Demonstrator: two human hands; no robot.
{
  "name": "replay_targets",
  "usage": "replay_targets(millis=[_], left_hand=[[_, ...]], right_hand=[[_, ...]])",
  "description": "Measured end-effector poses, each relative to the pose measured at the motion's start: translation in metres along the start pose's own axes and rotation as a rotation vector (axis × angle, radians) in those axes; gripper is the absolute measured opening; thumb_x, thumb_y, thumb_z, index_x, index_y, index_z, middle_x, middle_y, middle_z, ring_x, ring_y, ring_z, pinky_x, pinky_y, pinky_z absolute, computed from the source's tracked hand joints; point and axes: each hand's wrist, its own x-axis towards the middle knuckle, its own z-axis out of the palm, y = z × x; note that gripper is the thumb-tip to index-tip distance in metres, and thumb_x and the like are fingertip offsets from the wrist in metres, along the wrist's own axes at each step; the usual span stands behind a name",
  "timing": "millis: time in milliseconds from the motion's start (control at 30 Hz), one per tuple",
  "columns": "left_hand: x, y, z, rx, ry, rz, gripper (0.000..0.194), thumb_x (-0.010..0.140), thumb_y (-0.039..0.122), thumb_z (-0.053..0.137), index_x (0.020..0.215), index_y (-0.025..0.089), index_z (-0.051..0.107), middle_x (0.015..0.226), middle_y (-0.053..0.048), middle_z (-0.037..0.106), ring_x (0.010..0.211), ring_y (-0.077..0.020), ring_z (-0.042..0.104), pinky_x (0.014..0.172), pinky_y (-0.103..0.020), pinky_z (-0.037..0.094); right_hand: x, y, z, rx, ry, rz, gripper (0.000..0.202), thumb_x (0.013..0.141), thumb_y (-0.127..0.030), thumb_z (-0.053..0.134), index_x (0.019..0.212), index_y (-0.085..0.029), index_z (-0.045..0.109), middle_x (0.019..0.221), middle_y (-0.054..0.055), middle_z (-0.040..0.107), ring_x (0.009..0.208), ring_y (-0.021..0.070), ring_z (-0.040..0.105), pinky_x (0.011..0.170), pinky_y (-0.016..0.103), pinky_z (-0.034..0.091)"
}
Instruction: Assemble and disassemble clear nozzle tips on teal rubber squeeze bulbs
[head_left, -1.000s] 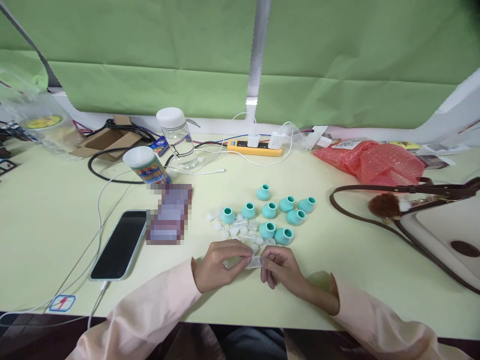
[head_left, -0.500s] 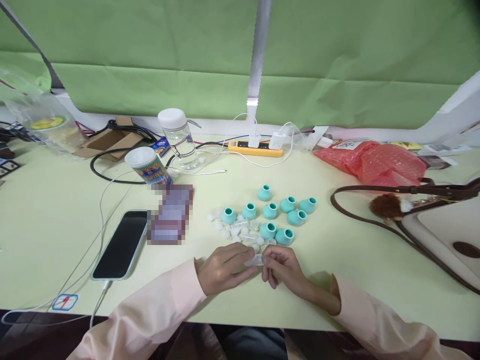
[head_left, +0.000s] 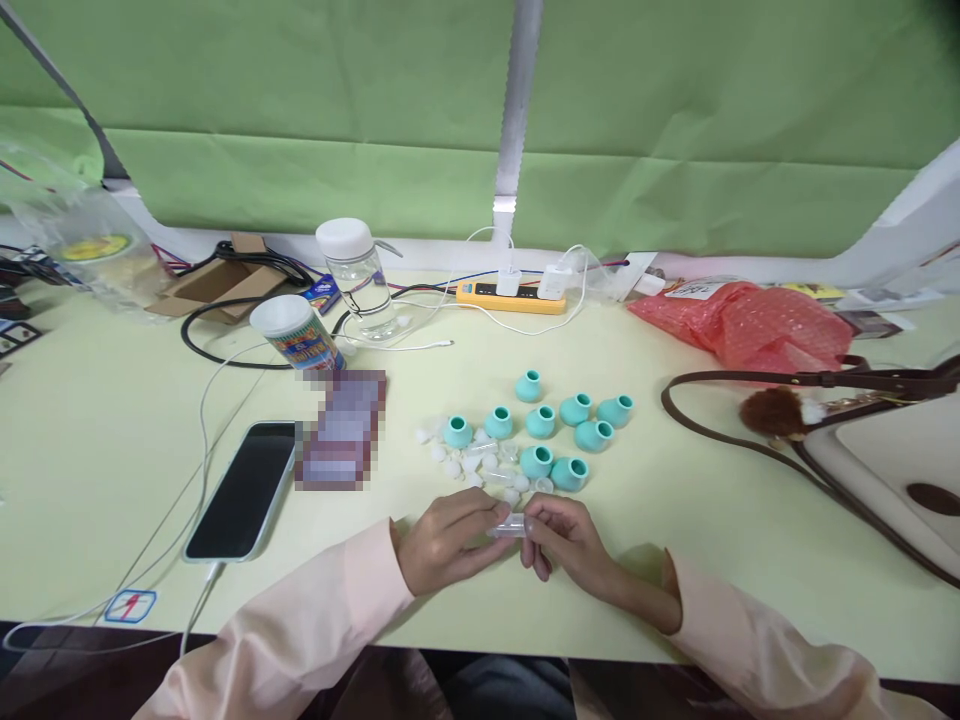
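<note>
Between my two hands lies a small clear plastic tube (head_left: 510, 525), held sideways. The fingers and thumb of my left hand (head_left: 448, 540) pinch its left end. My right hand (head_left: 568, 540) has its thumb and fingers closed on the right end; the fingertips partly cover that end. Just beyond the hands, several small white caps (head_left: 453, 468) and more clear tubes (head_left: 501, 476) lie in a loose pile. Around the pile stand several teal rubber bulbs (head_left: 540, 422) with open necks, some of them tilted.
A phone (head_left: 241, 490) on a charging cable lies at left, near a paper cup (head_left: 296, 335) and a water bottle (head_left: 360, 285). Behind is a yellow power strip (head_left: 480, 297). A red bubble-wrap package (head_left: 780, 325) and a handbag (head_left: 885, 450) sit at right.
The clear tube and both hands have shifted very slightly, and more of the tube shows between the fingers. The bulbs and caps on the table stay where they were.
</note>
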Motion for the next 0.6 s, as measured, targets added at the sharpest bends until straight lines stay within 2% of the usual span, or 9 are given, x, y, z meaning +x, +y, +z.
replay_targets(millis=[133,267,333,433,533,600], left_hand=[[-0.001,0.000,-0.001,0.029,-0.054,0.013,0.015,0.071,0.010,0.059,0.084,0.011,0.053,0.070,-0.008,0.059,0.061,-0.0139,0.056,0.049,-0.023,0.047],[0.002,0.002,-0.001,0.057,0.021,0.035,0.022,0.069,0.011,0.060,0.090,0.011,0.052,0.067,-0.006,0.059,0.057,-0.0127,0.055,0.047,-0.022,0.046],[0.004,0.003,-0.002,0.077,0.097,0.015,0.030,0.067,0.010,0.061,0.096,0.011,0.051,0.070,-0.007,0.060,0.060,-0.0133,0.056,0.050,-0.023,0.048],[0.007,0.002,-0.005,0.122,0.198,-0.041,0.034,0.065,0.006,0.063,0.096,0.011,0.050,0.074,-0.009,0.061,0.066,-0.0150,0.057,0.056,-0.026,0.050],[0.006,0.001,-0.006,0.147,0.196,-0.034,0.031,0.063,0.007,0.064,0.091,0.010,0.051,0.070,-0.009,0.061,0.062,-0.0148,0.057,0.052,-0.025,0.049],[0.006,0.000,-0.007,0.155,0.172,-0.024,0.030,0.063,0.008,0.064,0.090,0.010,0.052,0.066,-0.007,0.060,0.058,-0.0137,0.056,0.049,-0.023,0.048]], right_hand=[[0.000,0.001,0.000,-0.053,-0.021,-0.034,0.027,0.078,-0.038,0.046,0.062,-0.016,0.045,0.046,-0.002,0.054,0.031,0.0054,0.043,0.031,0.017,0.034],[-0.002,0.000,0.000,-0.146,-0.009,-0.127,0.026,0.081,-0.035,0.042,0.064,-0.016,0.045,0.046,-0.002,0.054,0.030,0.0060,0.043,0.030,0.018,0.034],[-0.003,-0.001,-0.002,-0.208,0.053,-0.214,0.023,0.082,-0.031,0.041,0.064,-0.017,0.045,0.044,-0.002,0.052,0.028,0.0052,0.040,0.028,0.017,0.031],[-0.007,-0.005,-0.011,-0.318,0.221,-0.414,0.017,0.080,-0.022,0.043,0.063,-0.018,0.045,0.045,-0.004,0.049,0.033,0.0057,0.038,0.032,0.018,0.030],[-0.007,-0.010,-0.028,-0.430,0.368,-0.638,0.010,0.069,-0.014,0.054,0.064,-0.020,0.048,0.050,-0.003,0.048,0.045,0.0099,0.045,0.044,0.025,0.037],[-0.004,-0.013,-0.041,-0.482,0.434,-0.754,0.017,0.061,-0.011,0.059,0.069,-0.021,0.049,0.056,-0.003,0.049,0.052,0.0123,0.047,0.050,0.028,0.039]])
